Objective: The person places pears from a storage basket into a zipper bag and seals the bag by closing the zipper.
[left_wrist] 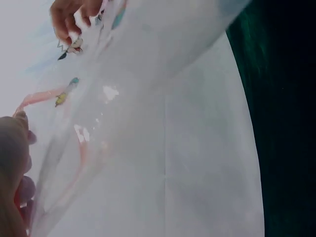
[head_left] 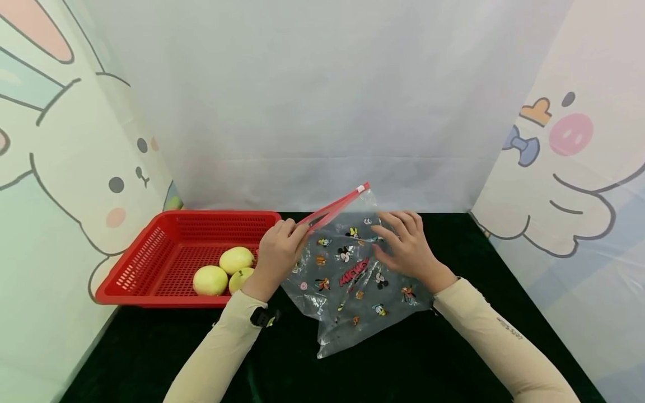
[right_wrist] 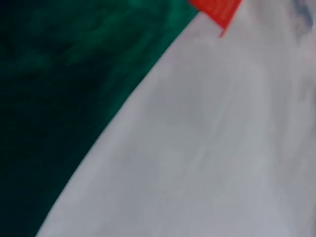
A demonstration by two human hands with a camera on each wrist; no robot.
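In the head view my left hand grips the red top edge of a clear zipper bag printed with small cartoon figures. The bag's red zip strip slants up to the right, ending in a white slider, and its two sides are parted. My right hand is at the bag's right side, fingers spread and slightly bent, overlapping the plastic. In the left wrist view, the left hand is at the red strip with the plastic stretching beside it. The right wrist view shows no hand.
A red perforated basket stands to the left with pale yellow-green round fruits in it, partly behind the left forearm. Dark green cloth covers the table. Pale curtains with cartoon animals enclose the back and sides.
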